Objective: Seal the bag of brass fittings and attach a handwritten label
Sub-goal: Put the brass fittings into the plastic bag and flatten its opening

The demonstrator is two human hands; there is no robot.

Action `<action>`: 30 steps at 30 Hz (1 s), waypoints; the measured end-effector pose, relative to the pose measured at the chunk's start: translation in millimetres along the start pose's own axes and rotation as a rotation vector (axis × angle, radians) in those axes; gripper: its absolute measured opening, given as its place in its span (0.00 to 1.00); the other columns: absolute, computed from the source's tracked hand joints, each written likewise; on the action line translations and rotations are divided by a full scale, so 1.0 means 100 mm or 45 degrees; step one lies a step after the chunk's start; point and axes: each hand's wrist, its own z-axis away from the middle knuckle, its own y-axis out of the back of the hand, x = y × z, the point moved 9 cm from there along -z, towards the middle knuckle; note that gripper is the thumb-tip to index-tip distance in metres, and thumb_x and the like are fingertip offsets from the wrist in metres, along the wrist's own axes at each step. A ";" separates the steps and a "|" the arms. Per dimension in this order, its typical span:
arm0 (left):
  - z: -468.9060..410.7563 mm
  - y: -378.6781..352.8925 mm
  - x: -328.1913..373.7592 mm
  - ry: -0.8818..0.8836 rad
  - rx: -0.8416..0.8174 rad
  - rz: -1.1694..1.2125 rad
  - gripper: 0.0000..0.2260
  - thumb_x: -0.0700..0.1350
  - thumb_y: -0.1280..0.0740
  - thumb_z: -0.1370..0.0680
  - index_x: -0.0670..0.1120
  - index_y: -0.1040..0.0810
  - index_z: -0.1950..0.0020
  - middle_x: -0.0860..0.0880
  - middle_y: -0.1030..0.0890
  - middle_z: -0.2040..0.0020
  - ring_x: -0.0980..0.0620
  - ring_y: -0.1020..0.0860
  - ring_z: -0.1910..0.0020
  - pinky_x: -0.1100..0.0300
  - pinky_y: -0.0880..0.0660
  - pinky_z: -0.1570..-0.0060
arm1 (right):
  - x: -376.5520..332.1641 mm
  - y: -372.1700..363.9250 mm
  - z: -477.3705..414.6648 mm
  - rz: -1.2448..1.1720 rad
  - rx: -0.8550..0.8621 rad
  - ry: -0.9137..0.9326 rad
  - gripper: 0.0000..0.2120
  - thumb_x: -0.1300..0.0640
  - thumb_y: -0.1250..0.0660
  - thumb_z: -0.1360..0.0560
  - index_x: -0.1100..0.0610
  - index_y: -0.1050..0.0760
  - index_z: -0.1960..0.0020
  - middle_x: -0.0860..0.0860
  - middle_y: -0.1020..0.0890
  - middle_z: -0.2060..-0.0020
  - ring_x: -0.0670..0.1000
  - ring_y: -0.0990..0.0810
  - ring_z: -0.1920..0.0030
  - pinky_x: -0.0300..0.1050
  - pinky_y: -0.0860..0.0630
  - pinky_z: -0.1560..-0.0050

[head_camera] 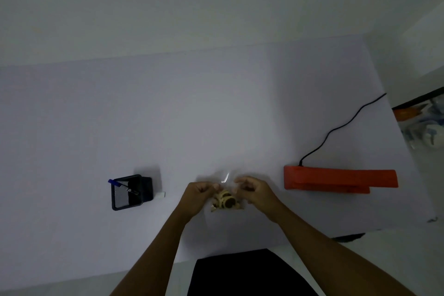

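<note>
Both hands, left hand (200, 191) and right hand (252, 188), pinch the clear bag (227, 199); uneven pulling could spill fittings before sealing.

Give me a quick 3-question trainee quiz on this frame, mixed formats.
1. True or false: both hands grip the clear bag of brass fittings.
2. Which item lies on the person's right side of the table? A) black mesh pen holder B) orange heat sealer C) white label
3. Fill in: the blue pen stands in the ____.

Key:
1. True. The left hand and right hand pinch the bag's upper part from either side.
2. B. The orange heat sealer, with its black cord, is on the right.
3. Black mesh pen holder, on the left.
</note>
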 end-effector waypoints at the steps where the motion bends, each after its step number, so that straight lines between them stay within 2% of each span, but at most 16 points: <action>1: 0.00 -0.03 0.00 0.005 -0.042 -0.010 0.09 0.44 0.33 0.21 0.43 0.14 0.49 0.48 0.13 0.55 0.54 0.16 0.54 0.65 0.22 0.52 | 0.00 -0.03 -0.01 0.003 -0.037 0.007 0.12 0.63 0.26 0.27 0.56 0.18 0.44 0.47 0.17 0.61 0.40 0.19 0.62 0.32 0.24 0.61; 3: 0.01 -0.07 0.00 0.018 -0.111 -0.041 0.09 0.45 0.33 0.20 0.44 0.14 0.49 0.48 0.13 0.54 0.55 0.17 0.54 0.65 0.23 0.52 | 0.00 -0.05 -0.01 0.004 -0.060 0.024 0.12 0.63 0.25 0.28 0.61 0.16 0.45 0.49 0.14 0.57 0.42 0.16 0.58 0.34 0.23 0.56; 5: 0.01 -0.09 -0.01 0.028 -0.159 -0.059 0.10 0.47 0.34 0.20 0.46 0.14 0.49 0.48 0.13 0.53 0.55 0.18 0.54 0.61 0.25 0.52 | 0.00 -0.03 -0.02 0.003 -0.044 0.035 0.11 0.61 0.24 0.29 0.63 0.15 0.47 0.52 0.13 0.55 0.42 0.15 0.56 0.34 0.23 0.55; 8: 0.01 -0.08 -0.02 0.065 -0.191 -0.044 0.10 0.48 0.35 0.20 0.47 0.14 0.48 0.48 0.13 0.52 0.54 0.19 0.52 0.57 0.25 0.49 | 0.02 0.00 -0.02 0.014 -0.038 0.005 0.10 0.60 0.26 0.27 0.64 0.15 0.48 0.51 0.13 0.59 0.39 0.17 0.62 0.30 0.25 0.61; 10: 0.00 -0.06 -0.03 0.096 -0.192 -0.008 0.11 0.48 0.35 0.20 0.46 0.15 0.47 0.47 0.14 0.51 0.52 0.18 0.49 0.54 0.24 0.45 | 0.07 0.04 -0.03 0.060 -0.028 -0.039 0.09 0.58 0.27 0.25 0.61 0.15 0.47 0.49 0.14 0.63 0.40 0.21 0.67 0.32 0.28 0.66; 12: -0.01 -0.04 -0.06 0.132 -0.179 0.052 0.12 0.48 0.35 0.20 0.44 0.15 0.45 0.46 0.14 0.49 0.48 0.18 0.45 0.49 0.23 0.42 | 0.11 0.07 -0.05 0.091 -0.032 -0.061 0.08 0.56 0.28 0.24 0.56 0.14 0.47 0.51 0.14 0.65 0.42 0.22 0.68 0.37 0.29 0.68; 15: -0.03 -0.02 -0.10 0.166 -0.144 0.127 0.12 0.46 0.35 0.20 0.42 0.16 0.44 0.44 0.14 0.48 0.44 0.18 0.44 0.48 0.22 0.41 | 0.11 0.07 -0.05 0.076 -0.042 -0.077 0.06 0.56 0.28 0.25 0.52 0.14 0.49 0.57 0.13 0.58 0.45 0.21 0.65 0.38 0.28 0.68; 17: -0.03 -0.03 -0.09 0.176 -0.107 0.165 0.11 0.45 0.35 0.20 0.41 0.17 0.43 0.43 0.14 0.49 0.43 0.17 0.47 0.50 0.21 0.44 | 0.10 0.07 -0.06 0.075 -0.051 -0.089 0.06 0.57 0.28 0.24 0.52 0.15 0.50 0.57 0.13 0.56 0.45 0.20 0.64 0.38 0.27 0.68; 22: -0.02 -0.03 -0.07 0.184 -0.017 0.220 0.10 0.42 0.35 0.20 0.38 0.16 0.48 0.43 0.14 0.57 0.50 0.16 0.59 0.62 0.20 0.60 | 0.16 0.06 -0.08 0.079 -0.078 -0.165 0.09 0.56 0.30 0.23 0.57 0.14 0.47 0.53 0.13 0.54 0.43 0.20 0.60 0.37 0.26 0.66; 26: -0.01 -0.04 -0.09 0.186 -0.004 0.228 0.10 0.42 0.35 0.20 0.37 0.16 0.48 0.43 0.14 0.57 0.51 0.16 0.60 0.61 0.20 0.60 | 0.22 0.06 -0.09 -0.010 -0.087 -0.254 0.09 0.55 0.29 0.24 0.58 0.14 0.49 0.53 0.12 0.53 0.45 0.18 0.56 0.39 0.25 0.63; 30: -0.01 0.00 -0.15 0.186 0.054 0.185 0.09 0.43 0.32 0.21 0.39 0.15 0.51 0.39 0.14 0.57 0.45 0.17 0.60 0.55 0.18 0.59 | 0.30 0.03 -0.10 -0.115 -0.095 -0.313 0.09 0.56 0.28 0.24 0.60 0.15 0.49 0.57 0.13 0.52 0.51 0.16 0.53 0.43 0.21 0.57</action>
